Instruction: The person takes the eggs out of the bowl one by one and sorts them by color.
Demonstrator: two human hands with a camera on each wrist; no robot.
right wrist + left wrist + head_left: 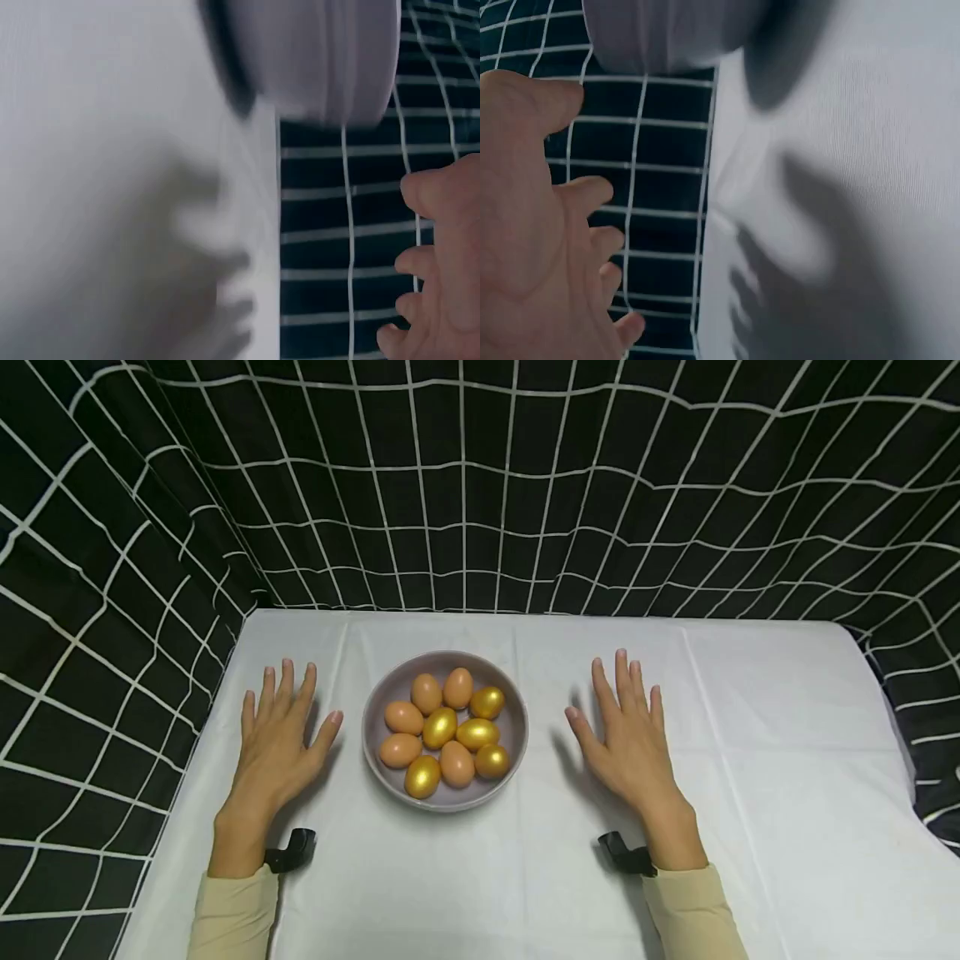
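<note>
A round greyish-mauve bowl (371, 752) stands on the white-covered table between the two hands. Inside it lie several brown eggs (403, 717) and several shiny gold eggs (477, 734), mixed together. To the left of the bowl, my left hand (277, 752) is spread palm down, holding nothing, its thumb pointing toward the bowl. My right hand (630, 747) is spread the same way on the bowl's other side, a little farther from it. Both wrist views show the bowl's outer wall (667, 34) and a bare palm, with the hand's shadow on the cloth.
A white cloth (450, 885) covers the table. Black curtains with a white grid (480, 493) hang behind the table and along its sides. Each wrist wears a small black camera mount, the left mount (292, 852) and the right mount (626, 853).
</note>
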